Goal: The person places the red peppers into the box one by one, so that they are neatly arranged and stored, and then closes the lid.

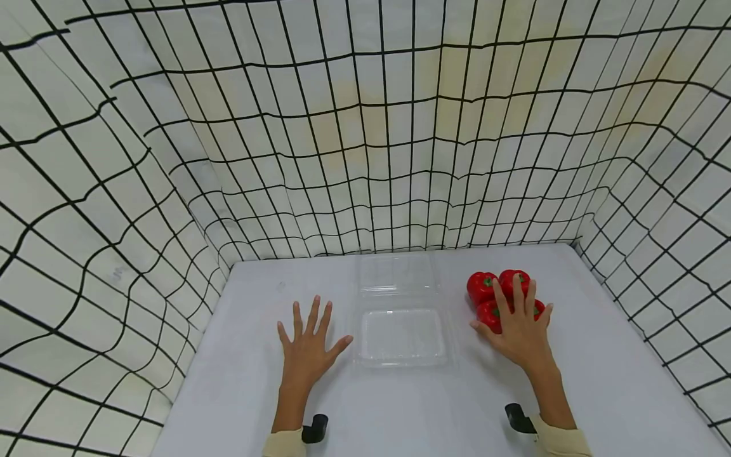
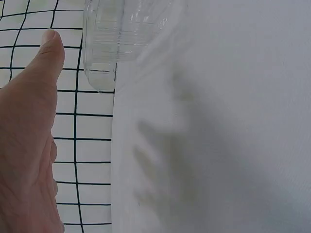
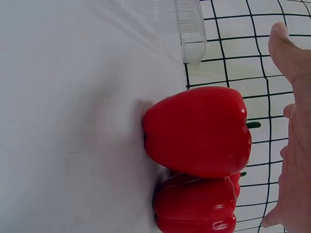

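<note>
Several red bell peppers (image 1: 482,287) with green stems stand clustered on the right of the white table. My right hand (image 1: 520,330) hovers over them with its fingers spread, partly hiding the nearer ones. In the right wrist view a gap shows between that hand (image 3: 296,136) and the closest bell pepper (image 3: 197,132). A clear plastic clamshell container (image 1: 404,336) lies in the middle, its lid (image 1: 395,274) folded back toward the far edge. Left of the container, my left hand (image 1: 306,355) is held above the table, fingers spread and holding nothing.
The white table (image 1: 240,387) is bounded at the back and both sides by black wire grid panels (image 1: 394,158) with pale sheeting behind them. A dark wrist mount (image 1: 315,429) sits at each cuff.
</note>
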Action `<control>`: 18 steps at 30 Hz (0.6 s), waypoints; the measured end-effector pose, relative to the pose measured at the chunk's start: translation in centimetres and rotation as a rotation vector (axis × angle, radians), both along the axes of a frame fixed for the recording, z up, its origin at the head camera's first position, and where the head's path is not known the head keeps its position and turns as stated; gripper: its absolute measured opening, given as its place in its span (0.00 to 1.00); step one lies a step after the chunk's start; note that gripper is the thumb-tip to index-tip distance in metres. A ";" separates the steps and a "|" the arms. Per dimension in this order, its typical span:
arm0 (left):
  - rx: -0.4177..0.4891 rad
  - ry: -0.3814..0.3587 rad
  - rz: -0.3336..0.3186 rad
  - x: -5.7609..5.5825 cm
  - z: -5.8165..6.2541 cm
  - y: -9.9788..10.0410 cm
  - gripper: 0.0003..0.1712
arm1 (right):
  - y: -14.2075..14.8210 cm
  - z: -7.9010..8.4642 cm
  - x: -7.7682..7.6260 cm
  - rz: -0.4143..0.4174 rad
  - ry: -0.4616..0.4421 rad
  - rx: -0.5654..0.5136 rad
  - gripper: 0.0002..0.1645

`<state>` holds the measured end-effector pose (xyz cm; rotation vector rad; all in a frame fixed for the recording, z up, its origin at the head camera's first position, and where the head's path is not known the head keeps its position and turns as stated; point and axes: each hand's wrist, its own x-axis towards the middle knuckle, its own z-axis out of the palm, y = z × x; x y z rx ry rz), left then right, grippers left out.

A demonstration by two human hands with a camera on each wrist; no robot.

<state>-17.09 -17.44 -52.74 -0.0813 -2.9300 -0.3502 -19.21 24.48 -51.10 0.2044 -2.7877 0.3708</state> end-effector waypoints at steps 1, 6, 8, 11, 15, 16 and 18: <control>0.007 -0.012 -0.002 0.0 0.0 0.0 0.54 | 0.0 0.0 0.0 -0.007 0.004 -0.006 0.62; 0.134 -0.069 -0.055 0.4 -0.3 0.4 0.55 | 0.2 0.4 0.2 -0.093 0.016 -0.129 0.55; 0.237 -0.107 -0.085 0.6 -0.5 0.7 0.56 | 0.2 0.7 0.2 -0.154 0.028 -0.221 0.51; 0.420 -0.172 -0.134 0.9 -1.0 1.1 0.57 | 0.5 0.9 0.3 -0.259 0.060 -0.369 0.46; 0.584 -0.219 -0.185 1.5 -1.6 1.9 0.60 | 1.0 0.8 0.4 -0.359 0.060 -0.531 0.43; 0.601 -0.218 -0.193 1.6 -1.8 2.1 0.61 | 1.2 0.7 0.4 -0.372 0.051 -0.559 0.42; 0.630 -0.205 -0.202 1.7 -2.2 2.4 0.62 | 1.6 0.4 0.4 -0.378 0.030 -0.613 0.41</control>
